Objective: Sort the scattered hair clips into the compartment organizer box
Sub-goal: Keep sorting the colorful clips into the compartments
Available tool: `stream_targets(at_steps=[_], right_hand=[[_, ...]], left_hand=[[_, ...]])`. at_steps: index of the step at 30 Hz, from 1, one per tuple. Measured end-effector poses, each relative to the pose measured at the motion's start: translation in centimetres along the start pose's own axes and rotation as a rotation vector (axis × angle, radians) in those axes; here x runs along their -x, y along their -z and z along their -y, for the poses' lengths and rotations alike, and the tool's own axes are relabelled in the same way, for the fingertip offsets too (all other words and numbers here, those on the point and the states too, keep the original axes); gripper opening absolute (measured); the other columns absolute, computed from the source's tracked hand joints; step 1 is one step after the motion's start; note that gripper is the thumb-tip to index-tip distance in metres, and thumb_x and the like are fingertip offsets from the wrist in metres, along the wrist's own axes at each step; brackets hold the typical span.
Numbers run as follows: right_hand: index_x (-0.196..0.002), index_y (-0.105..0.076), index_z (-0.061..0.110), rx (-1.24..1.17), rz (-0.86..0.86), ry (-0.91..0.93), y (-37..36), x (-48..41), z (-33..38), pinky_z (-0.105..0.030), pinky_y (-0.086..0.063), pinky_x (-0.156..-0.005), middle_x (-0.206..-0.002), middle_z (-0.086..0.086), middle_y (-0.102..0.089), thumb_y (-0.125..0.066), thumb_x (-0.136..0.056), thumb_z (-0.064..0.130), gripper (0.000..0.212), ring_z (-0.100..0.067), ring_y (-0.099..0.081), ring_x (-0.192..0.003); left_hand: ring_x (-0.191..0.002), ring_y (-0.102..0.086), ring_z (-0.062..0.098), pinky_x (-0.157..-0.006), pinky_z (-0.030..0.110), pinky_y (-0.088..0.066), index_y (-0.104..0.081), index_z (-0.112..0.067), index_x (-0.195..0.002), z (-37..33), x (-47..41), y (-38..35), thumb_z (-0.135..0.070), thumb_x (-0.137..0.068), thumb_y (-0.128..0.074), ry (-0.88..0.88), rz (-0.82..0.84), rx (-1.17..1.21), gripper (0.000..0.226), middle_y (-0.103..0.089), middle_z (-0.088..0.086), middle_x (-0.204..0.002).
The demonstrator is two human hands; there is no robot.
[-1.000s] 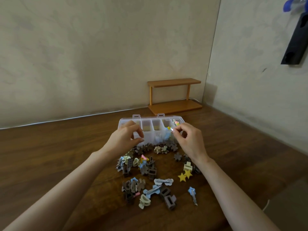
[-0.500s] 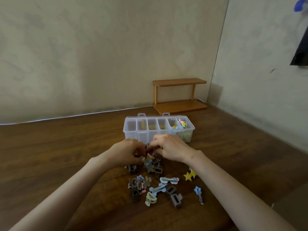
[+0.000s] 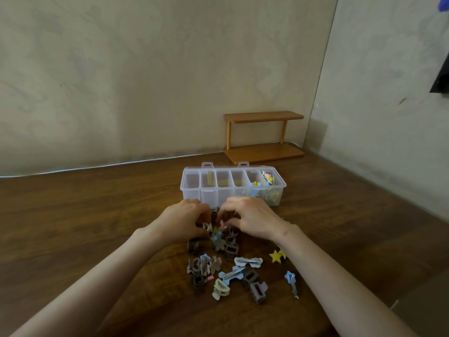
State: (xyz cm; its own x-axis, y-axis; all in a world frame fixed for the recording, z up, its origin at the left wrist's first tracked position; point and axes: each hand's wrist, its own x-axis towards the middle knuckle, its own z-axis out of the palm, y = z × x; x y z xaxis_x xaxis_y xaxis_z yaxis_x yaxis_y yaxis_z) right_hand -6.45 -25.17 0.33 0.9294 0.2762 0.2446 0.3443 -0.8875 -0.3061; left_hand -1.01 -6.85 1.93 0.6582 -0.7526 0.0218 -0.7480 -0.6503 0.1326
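A clear plastic organizer box (image 3: 218, 197) with several compartments stands open on the wooden table. Its right-hand compartments hold colourful clips (image 3: 267, 179), and a yellow clip (image 3: 210, 178) stands in the second from the left. In front of it lies a pile of hair clips (image 3: 227, 248), mostly brown, beige and blue. My left hand (image 3: 182, 222) and my right hand (image 3: 254, 220) rest on the pile's far end, fingers curled down among the clips. What the fingertips grip is hidden. Yellow star clips (image 3: 275, 256) and a blue star clip (image 3: 291, 280) lie to the right.
A small two-tier wooden shelf (image 3: 263, 137) stands at the back right against the wall. A white cable (image 3: 97, 167) runs along the wall's foot. The walls meet in a corner at the right. A dark object (image 3: 441, 81) hangs at the upper right.
Both hands have come down from the box, where the right one held a clip over the right compartments, to the pile in front of it.
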Motion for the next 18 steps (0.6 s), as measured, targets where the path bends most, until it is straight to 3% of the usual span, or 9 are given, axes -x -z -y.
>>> stream_targets(at_steps=[4, 10, 13, 18], right_hand=[[-0.086, -0.064, 0.022, -0.051, -0.049, -0.024, 0.1, 0.3, -0.3, -0.032, -0.048, -0.080, -0.092, 0.010, -0.064, -0.071, -0.081, 0.022, 0.009, -0.007, -0.057, -0.087], [-0.082, -0.063, 0.022, -0.213, -0.159, -0.119, 1.4, 0.8, -0.8, -0.016, -0.040, -0.062, -0.081, 0.013, -0.061, -0.072, -0.081, 0.024, 0.009, 0.004, -0.051, -0.066], [-0.084, -0.063, 0.020, -0.305, -0.349, -0.182, 2.7, 1.0, -1.3, -0.015, -0.040, -0.057, -0.081, 0.010, -0.061, -0.070, -0.082, 0.020, 0.008, 0.000, -0.049, -0.059], [-0.081, -0.063, 0.019, -0.234, -0.614, -0.313, 4.1, 0.0, -2.7, -0.011, -0.039, -0.054, -0.079, 0.013, -0.063, -0.071, -0.082, 0.018, 0.008, 0.003, -0.051, -0.058]], left_hand=[[-0.101, -0.049, 0.009, -0.085, 0.028, -0.049, -0.055, -0.026, -0.109, -0.1, 0.1, 0.0, -0.038, -0.083, -0.062, -0.001, 0.007, -0.010, 0.030, -0.052, -0.006, -0.110], [-0.106, -0.046, 0.009, -0.089, 0.028, -0.047, -0.053, -0.032, -0.116, -0.2, 0.2, -0.1, -0.038, -0.082, -0.063, -0.066, 0.004, 0.022, 0.036, -0.048, -0.008, -0.114], [-0.107, -0.041, 0.006, -0.091, 0.025, -0.043, -0.051, -0.036, -0.121, -0.4, 0.2, -0.2, -0.035, -0.082, -0.064, -0.139, -0.001, 0.045, 0.040, -0.045, -0.010, -0.116], [-0.108, -0.040, 0.007, -0.091, 0.025, -0.040, -0.056, -0.033, -0.113, -0.6, 0.3, -0.6, -0.031, -0.086, -0.061, -0.177, -0.018, 0.014, 0.029, -0.045, -0.009, -0.117]])
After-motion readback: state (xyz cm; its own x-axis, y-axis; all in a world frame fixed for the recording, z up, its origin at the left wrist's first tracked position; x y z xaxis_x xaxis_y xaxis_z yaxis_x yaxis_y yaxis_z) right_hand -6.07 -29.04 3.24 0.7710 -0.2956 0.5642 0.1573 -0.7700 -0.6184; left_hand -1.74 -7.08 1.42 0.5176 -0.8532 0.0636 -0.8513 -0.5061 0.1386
